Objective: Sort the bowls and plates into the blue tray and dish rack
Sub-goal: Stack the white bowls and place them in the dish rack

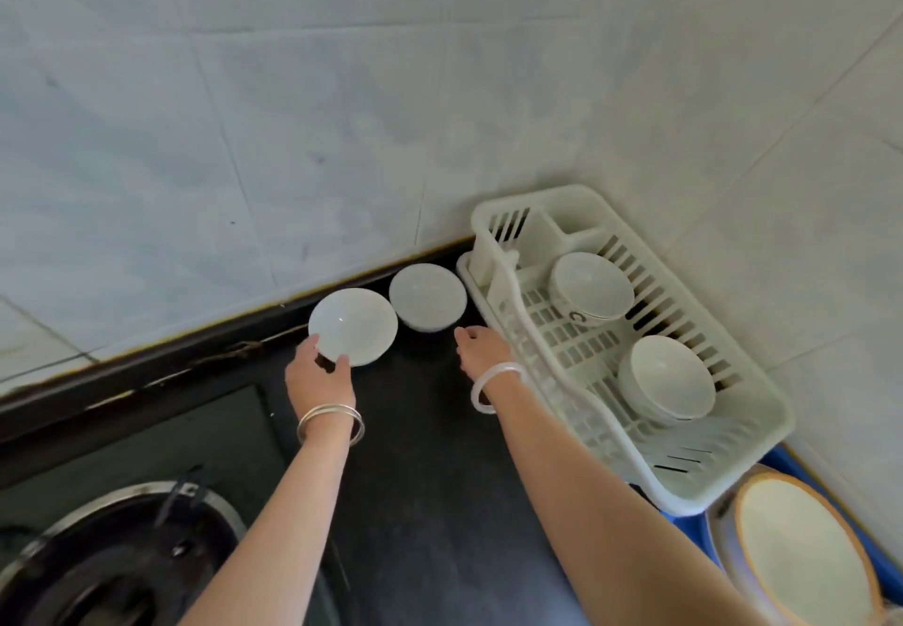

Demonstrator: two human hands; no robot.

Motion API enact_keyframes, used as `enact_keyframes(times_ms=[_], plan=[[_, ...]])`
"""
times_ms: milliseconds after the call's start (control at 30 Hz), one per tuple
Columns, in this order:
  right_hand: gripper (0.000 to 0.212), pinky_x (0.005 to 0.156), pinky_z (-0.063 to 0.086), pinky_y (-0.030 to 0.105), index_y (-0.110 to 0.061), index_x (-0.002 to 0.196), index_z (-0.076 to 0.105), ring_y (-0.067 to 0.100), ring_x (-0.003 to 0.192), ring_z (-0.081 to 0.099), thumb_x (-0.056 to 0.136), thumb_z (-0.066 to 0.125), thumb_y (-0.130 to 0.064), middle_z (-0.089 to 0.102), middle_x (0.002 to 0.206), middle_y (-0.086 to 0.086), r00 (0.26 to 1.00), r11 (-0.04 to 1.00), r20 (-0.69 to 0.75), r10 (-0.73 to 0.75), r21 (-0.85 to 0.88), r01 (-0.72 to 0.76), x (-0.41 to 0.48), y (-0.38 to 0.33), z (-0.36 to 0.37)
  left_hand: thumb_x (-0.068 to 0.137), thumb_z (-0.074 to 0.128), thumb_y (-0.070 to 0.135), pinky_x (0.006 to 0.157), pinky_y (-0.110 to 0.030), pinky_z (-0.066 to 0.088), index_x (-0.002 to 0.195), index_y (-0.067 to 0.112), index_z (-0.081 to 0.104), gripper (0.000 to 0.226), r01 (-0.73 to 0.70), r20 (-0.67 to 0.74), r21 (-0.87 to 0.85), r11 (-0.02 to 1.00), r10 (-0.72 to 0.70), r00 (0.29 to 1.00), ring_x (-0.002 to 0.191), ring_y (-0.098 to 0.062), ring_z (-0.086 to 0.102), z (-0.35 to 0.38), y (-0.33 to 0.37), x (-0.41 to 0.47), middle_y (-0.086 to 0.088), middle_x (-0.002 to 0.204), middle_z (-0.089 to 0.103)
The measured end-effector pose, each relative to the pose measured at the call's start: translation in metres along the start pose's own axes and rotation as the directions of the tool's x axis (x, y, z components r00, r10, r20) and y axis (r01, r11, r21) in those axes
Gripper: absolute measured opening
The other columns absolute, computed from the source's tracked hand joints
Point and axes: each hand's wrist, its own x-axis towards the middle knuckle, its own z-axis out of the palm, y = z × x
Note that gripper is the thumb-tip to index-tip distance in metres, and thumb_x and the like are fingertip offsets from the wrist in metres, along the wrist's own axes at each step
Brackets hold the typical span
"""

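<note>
Left hand [320, 376] grips the near rim of the left bowl [353, 326], thumb on top of the rim, fingers curled at the edge. The bowl is tilted, at the back of the dark desk [415, 430] by the tiled wall. Right hand [481, 349] is relaxed and holds nothing; it sits just beside the dish rack [762, 396], near the second bowl [427, 297]. The second bowl stands on the desk between the left bowl and the rack.

In the rack: back bowl [591, 286] and front bowl [667, 378], both leaning.

The blue tray [686, 530] is at lower right, partly under the rack's near end, with stacked plates [801, 552] in it. Stove burner [112, 557] at lower left.
</note>
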Motion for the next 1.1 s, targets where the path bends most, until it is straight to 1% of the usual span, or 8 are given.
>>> enact_keyframes(times_ms=[100, 167, 267, 367, 500, 733, 900, 1100], plan=[[0.045, 0.087, 0.046, 0.036, -0.01, 0.128, 0.052, 0.023, 0.096, 0.057, 0.096, 0.038, -0.039, 0.06, 0.123, 0.013, 0.998, 0.995, 0.027, 0.051, 0.084, -0.053, 0.019, -0.003, 0.014, 0.084, 0.059, 0.006, 0.103, -0.044, 0.043, 0.133, 0.012, 0.044, 0.051, 0.063, 0.03, -0.049, 0.997, -0.062, 0.998, 0.118, -0.032, 0.055, 0.001, -0.007, 0.015, -0.015, 0.131, 0.055], [0.048, 0.096, 0.048, 0.044, -0.007, 0.132, 0.048, 0.032, 0.108, 0.059, 0.095, 0.04, -0.037, 0.059, 0.126, 0.016, 0.995, 0.986, 0.037, 0.09, 0.136, -0.094, 0.028, -0.008, 0.02, 0.084, 0.058, 0.006, 0.102, -0.047, 0.044, 0.132, 0.013, 0.046, 0.049, 0.121, 0.082, -0.092, 0.988, -0.114, 0.99, 0.115, -0.032, 0.057, 0.002, -0.012, 0.026, -0.014, 0.127, 0.06], [0.035, 0.092, 0.051, 0.052, 0.0, 0.115, 0.053, 0.039, 0.101, 0.063, 0.096, 0.04, -0.027, 0.064, 0.113, 0.023, 0.989, 0.958, 0.036, 0.144, 0.244, -0.148, 0.038, -0.013, 0.027, 0.083, 0.056, 0.002, 0.101, -0.047, 0.045, 0.129, 0.012, 0.05, 0.047, 0.212, 0.139, -0.193, 0.958, -0.187, 0.972, 0.113, -0.032, 0.058, 0.002, -0.016, 0.042, -0.016, 0.123, 0.061], [0.013, 0.083, 0.056, 0.044, -0.005, 0.093, 0.049, 0.037, 0.095, 0.065, 0.095, 0.041, -0.015, 0.064, 0.103, 0.022, 0.975, 0.847, 0.058, 0.216, 0.485, -0.217, 0.04, -0.02, 0.029, 0.083, 0.052, -0.003, 0.1, -0.043, 0.047, 0.128, 0.01, 0.051, 0.047, 0.255, 0.181, -0.297, 0.92, -0.208, 0.961, 0.107, -0.028, 0.058, 0.003, -0.018, 0.048, -0.015, 0.123, 0.06], [0.01, 0.077, 0.057, 0.038, -0.001, 0.085, 0.048, 0.032, 0.077, 0.067, 0.092, 0.043, -0.005, 0.062, 0.069, 0.016, 0.969, 0.762, 0.011, 0.247, 0.615, -0.201, 0.038, -0.022, 0.022, 0.084, 0.049, -0.007, 0.094, -0.035, 0.048, 0.13, 0.01, 0.049, 0.049, 0.287, 0.234, -0.417, 0.863, -0.203, 0.951, 0.105, -0.023, 0.053, 0.002, -0.022, 0.05, -0.01, 0.119, 0.056], [0.01, 0.05, 0.055, 0.021, -0.012, 0.097, 0.052, 0.016, 0.061, 0.069, 0.092, 0.047, -0.006, 0.066, 0.077, 0.01, 0.996, 0.791, -0.063, 0.068, 0.611, -0.015, 0.014, -0.039, -0.002, 0.085, 0.049, -0.005, 0.099, -0.037, 0.046, 0.13, 0.013, 0.051, 0.048, 0.304, 0.281, -0.464, 0.832, -0.188, 0.941, 0.106, -0.022, 0.054, 0.001, -0.028, 0.054, -0.005, 0.114, 0.056], [0.016, 0.056, 0.058, 0.025, -0.014, 0.078, 0.057, 0.018, 0.062, 0.071, 0.091, 0.051, -0.008, 0.068, 0.072, 0.01, 1.0, 0.872, 0.01, -0.02, 0.489, 0.013, -0.001, -0.061, 0.001, 0.087, 0.052, 0.0, 0.096, -0.032, 0.045, 0.13, 0.01, 0.051, 0.044, 0.339, 0.302, -0.492, 0.802, -0.208, 0.93, 0.104, -0.023, 0.056, -0.003, -0.026, 0.058, -0.011, 0.114, 0.058], [0.014, 0.075, 0.06, 0.04, -0.005, 0.081, 0.065, 0.027, 0.069, 0.073, 0.088, 0.054, -0.01, 0.069, 0.068, 0.013, 1.0, 0.965, 0.009, -0.028, 0.262, 0.025, -0.002, -0.07, 0.024, 0.091, 0.05, 0.023, 0.095, -0.032, 0.043, 0.123, 0.013, 0.056, 0.034, 0.413, 0.325, -0.527, 0.742, -0.273, 0.905, 0.109, -0.022, 0.056, -0.007, -0.021, 0.067, -0.01, 0.127, 0.058]])
